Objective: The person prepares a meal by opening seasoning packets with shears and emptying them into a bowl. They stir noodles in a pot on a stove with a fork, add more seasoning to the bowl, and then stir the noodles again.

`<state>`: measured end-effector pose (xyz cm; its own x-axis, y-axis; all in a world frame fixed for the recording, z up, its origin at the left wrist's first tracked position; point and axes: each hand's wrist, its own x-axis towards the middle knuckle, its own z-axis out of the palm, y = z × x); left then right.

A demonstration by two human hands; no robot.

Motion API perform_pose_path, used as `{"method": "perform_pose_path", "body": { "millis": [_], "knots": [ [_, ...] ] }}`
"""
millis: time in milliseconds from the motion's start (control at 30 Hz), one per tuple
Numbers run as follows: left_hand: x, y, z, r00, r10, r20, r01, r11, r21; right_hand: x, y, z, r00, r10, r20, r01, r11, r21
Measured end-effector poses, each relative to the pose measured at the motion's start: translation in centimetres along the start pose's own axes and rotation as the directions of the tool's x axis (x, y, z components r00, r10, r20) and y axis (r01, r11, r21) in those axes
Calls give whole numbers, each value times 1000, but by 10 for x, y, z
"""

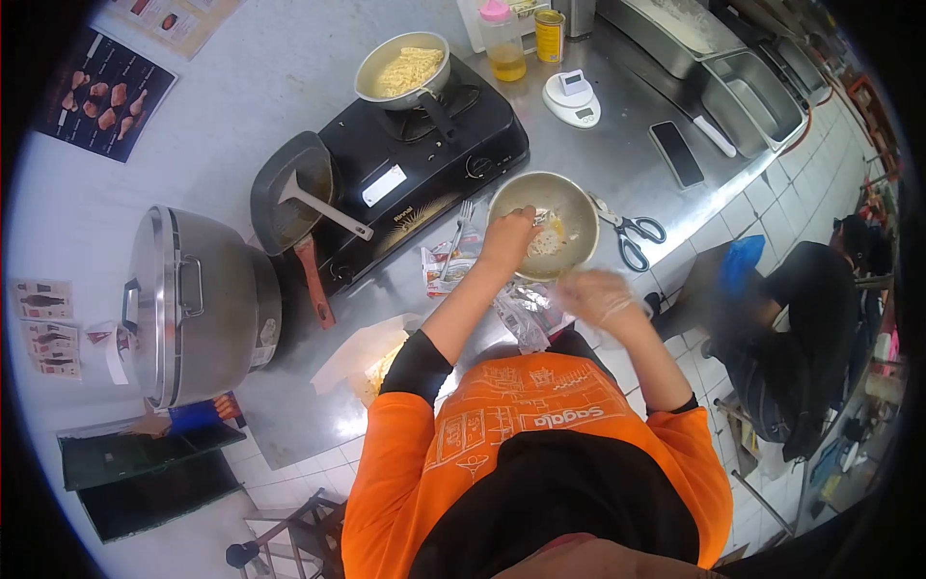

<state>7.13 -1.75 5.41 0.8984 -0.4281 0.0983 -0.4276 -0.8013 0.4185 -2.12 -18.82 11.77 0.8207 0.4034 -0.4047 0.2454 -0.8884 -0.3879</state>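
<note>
My left hand (511,239) reaches over the rim of a metal bowl (585,207), its fingers closed. Something small and silvery shows by the fingertips, too small to name. Pale bits and a yellowish seasoning (548,237) lie in the bottom of the bowl. My right hand (600,297), in a clear plastic glove, is just off the bowl's near right side and smeared by motion. Below the bowl lies a crumpled clear and silver wrapper (521,320). A fork (457,239) rests on a printed packet (436,272) left of the bowl. Scissors (632,232) lie right of it.
A pan of noodles (410,69) sits on the black gas stove (424,159). A square pan (280,183) holding a spatula, a big steel pot (207,299) and an open paper box (352,355) stand left. A scale (579,106), phone (677,154) and knife (714,135) lie right. Another person (801,338) is nearby.
</note>
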Motion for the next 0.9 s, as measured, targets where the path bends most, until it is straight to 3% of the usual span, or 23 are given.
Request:
{"method": "perform_pose_path", "body": {
  "millis": [67, 100, 167, 200, 267, 367, 433, 700, 767, 900],
  "knots": [
    [1, 0, 0, 1000, 22, -19, -22, 1000, 9, 13, 7, -18, 950, -39, -311, 35, 999, -16],
    [0, 1, 1, 998, 36, -47, -36, 999, -5, 24, 14, -19, 948, -41, -316, 36, 999, -21],
    [-1, 3, 3, 995, 52, -83, -54, 998, -18, 54, 30, -9, 672, -159, -723, 198, 980, -32],
    [-2, 4, 3, 994, 68, -91, -70, 997, -19, 65, 37, -6, 668, -166, -725, 200, 979, -40],
    [-3, 5, -2, 991, 81, -110, -84, 996, -15, 85, 46, -3, 769, -236, -594, 297, 955, 6],
    [-7, 3, -9, 993, 65, -98, -68, 997, -26, 100, 59, 1, 821, -231, -523, 236, 970, -58],
    [-11, -4, -9, 982, 112, -149, -125, 989, -77, 102, 69, -1, 829, -208, -518, 225, 974, -30],
    [-14, -6, -3, 983, 89, -163, -115, 981, -159, 104, 61, -4, 867, -189, -461, 191, 981, -44],
    [-13, -2, -4, 978, 81, -194, -119, 973, -198, 102, 63, -9, 841, -141, -522, 196, 979, 50],
    [-13, -7, -4, 979, 62, -192, -100, 976, -195, 99, 57, -3, 849, -266, -457, 283, 959, -32]
  ]
}}
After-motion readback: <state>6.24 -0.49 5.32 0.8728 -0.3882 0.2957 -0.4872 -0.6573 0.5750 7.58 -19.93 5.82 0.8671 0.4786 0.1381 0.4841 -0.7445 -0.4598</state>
